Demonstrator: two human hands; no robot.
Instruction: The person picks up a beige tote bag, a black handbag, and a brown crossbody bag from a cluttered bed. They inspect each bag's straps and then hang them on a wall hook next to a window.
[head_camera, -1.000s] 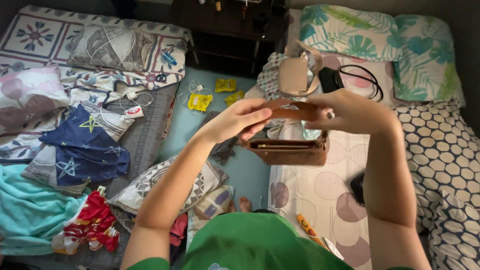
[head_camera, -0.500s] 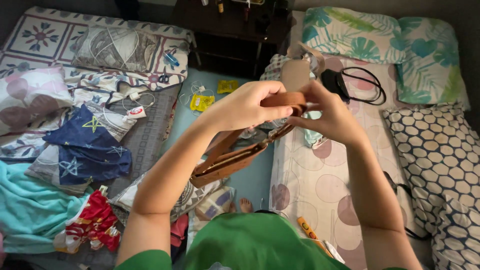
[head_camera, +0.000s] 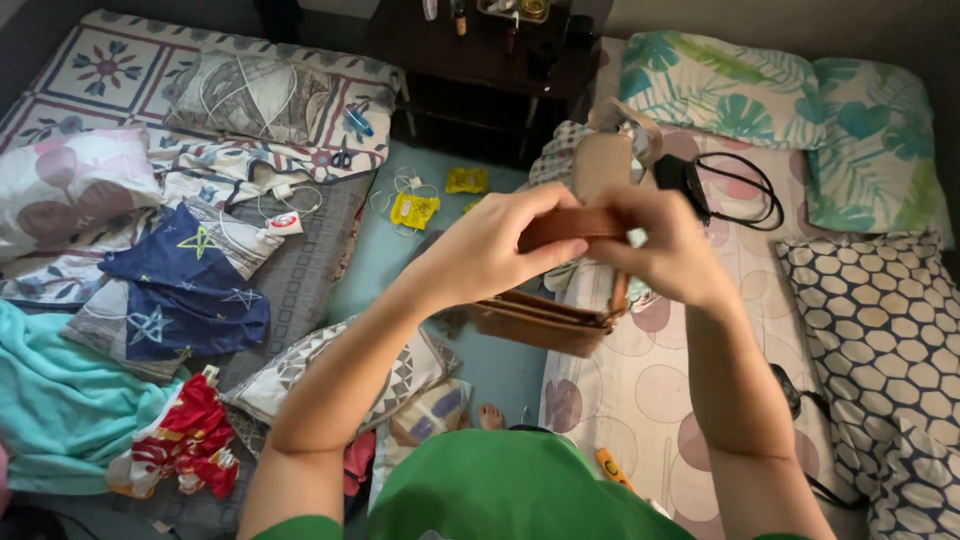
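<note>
Above the bed (head_camera: 690, 350), the left hand (head_camera: 490, 250) and right hand (head_camera: 665, 245) both pinch the strap (head_camera: 565, 225) of a brown bag (head_camera: 540, 322), which hangs tilted under them.

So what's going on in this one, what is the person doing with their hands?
A person in a green top stands between two beds and holds a small brown bag up in front of them. Both the left hand and the right hand grip its brown strap, and the bag body hangs tilted below them, above the floor and the edge of the circle-patterned bed. On that bed lie a beige bag and a black pouch. Clothes and pillows cover the other bed.
</note>
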